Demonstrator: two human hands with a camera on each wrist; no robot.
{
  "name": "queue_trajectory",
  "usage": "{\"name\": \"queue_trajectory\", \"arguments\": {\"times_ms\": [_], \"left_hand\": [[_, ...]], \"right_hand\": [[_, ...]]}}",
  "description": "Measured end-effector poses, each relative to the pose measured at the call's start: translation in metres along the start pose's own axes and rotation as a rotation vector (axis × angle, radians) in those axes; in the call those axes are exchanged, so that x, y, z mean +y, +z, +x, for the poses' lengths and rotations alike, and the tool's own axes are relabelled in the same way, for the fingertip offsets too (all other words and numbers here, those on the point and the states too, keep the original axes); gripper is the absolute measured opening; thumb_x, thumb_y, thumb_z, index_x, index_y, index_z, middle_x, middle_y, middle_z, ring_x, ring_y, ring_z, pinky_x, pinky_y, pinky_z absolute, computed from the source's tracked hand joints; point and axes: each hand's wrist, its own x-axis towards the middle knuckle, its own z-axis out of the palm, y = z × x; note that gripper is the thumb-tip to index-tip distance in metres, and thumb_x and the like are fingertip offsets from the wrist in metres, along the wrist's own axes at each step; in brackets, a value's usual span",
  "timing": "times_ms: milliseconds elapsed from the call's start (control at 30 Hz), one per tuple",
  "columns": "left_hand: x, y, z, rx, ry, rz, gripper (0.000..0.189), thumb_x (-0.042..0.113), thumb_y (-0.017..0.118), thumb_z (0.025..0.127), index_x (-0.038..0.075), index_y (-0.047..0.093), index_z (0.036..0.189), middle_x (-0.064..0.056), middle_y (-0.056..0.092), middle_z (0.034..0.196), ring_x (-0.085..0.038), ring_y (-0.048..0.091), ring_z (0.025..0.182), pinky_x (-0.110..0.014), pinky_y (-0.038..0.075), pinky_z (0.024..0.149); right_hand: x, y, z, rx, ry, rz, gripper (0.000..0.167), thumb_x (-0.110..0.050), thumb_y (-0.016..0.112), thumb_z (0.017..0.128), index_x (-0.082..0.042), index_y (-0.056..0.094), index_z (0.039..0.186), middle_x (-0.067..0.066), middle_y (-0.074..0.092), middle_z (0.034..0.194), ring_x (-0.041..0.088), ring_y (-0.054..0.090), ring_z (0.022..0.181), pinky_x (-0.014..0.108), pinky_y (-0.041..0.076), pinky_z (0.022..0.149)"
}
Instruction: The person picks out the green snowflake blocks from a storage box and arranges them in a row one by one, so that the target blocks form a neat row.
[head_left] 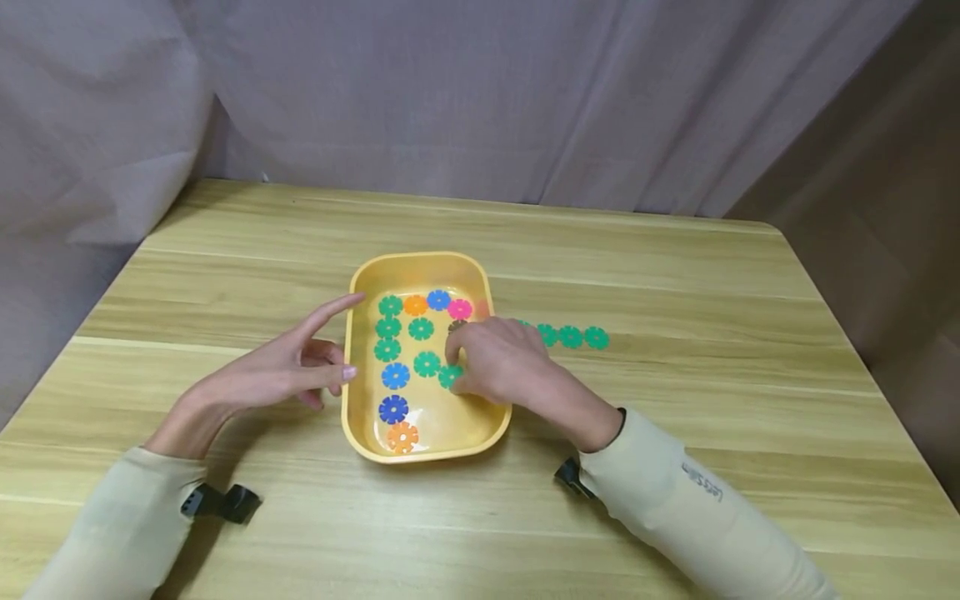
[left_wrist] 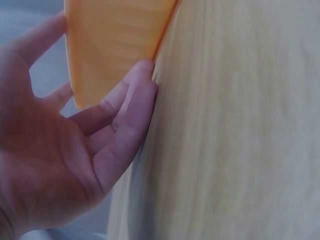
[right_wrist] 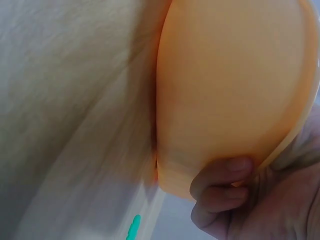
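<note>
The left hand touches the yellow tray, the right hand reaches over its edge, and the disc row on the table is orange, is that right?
The colour is wrong: the head view shows the disc row on the table is green. The left hand touches the yellow tray and the right hand reaches over its edge.

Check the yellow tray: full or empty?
Neither: yellow tray is partly filled. Notched discs lie across its floor, with bare patches between.

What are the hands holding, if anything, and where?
The left hand only touches the yellow tray's rim. The right hand is at a green disc; whether it pinches its edge cannot be told.
</note>
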Motion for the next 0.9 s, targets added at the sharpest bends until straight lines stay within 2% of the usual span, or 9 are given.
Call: {"name": "queue_trajectory", "arguments": {"times_ms": [300, 467, 700, 900], "left_hand": [[0.000, 0.000, -0.002, -0.003, -0.001, 0.004, 0.094, 0.028, 0.074, 0.100, 0.039, 0.010, 0.169, -0.016, 0.065, 0.101, -0.027, 0.066, 0.083, -0.045, 0.061, 0.073], [0.001, 0.001, -0.002, 0.004, 0.008, 0.012, 0.094, 0.029, 0.073, 0.101, 0.040, 0.010, 0.169, -0.016, 0.066, 0.101, -0.027, 0.066, 0.085, -0.045, 0.062, 0.073], [0.001, 0.003, -0.002, 0.008, 0.016, 0.021, 0.093, 0.028, 0.073, 0.101, 0.041, 0.011, 0.168, -0.015, 0.066, 0.101, -0.026, 0.066, 0.086, -0.044, 0.062, 0.073], [0.002, 0.003, -0.002, 0.008, 0.017, 0.026, 0.093, 0.028, 0.073, 0.101, 0.042, 0.011, 0.168, -0.016, 0.066, 0.101, -0.026, 0.066, 0.086, -0.044, 0.063, 0.073]], "right_hand": [[0.001, 0.000, 0.000, 0.002, -0.025, 0.030, 0.024, -0.016, 0.083, 0.087, -0.027, 0.066, 0.101, -0.006, 0.065, 0.090, 0.020, 0.060, 0.084, 0.034, 0.048, 0.065], [0.006, -0.002, 0.000, 0.006, -0.055, 0.089, 0.023, -0.010, 0.080, 0.088, -0.026, 0.064, 0.095, -0.005, 0.065, 0.087, 0.020, 0.061, 0.084, 0.035, 0.048, 0.067], [0.015, -0.006, -0.003, -0.009, -0.123, 0.184, 0.023, -0.006, 0.074, 0.089, -0.023, 0.066, 0.102, -0.005, 0.068, 0.092, 0.018, 0.063, 0.087, 0.034, 0.050, 0.074], [0.018, -0.011, -0.008, -0.024, -0.147, 0.218, 0.024, -0.010, 0.075, 0.094, -0.022, 0.065, 0.112, -0.003, 0.070, 0.096, 0.018, 0.064, 0.088, 0.035, 0.051, 0.079]]}}
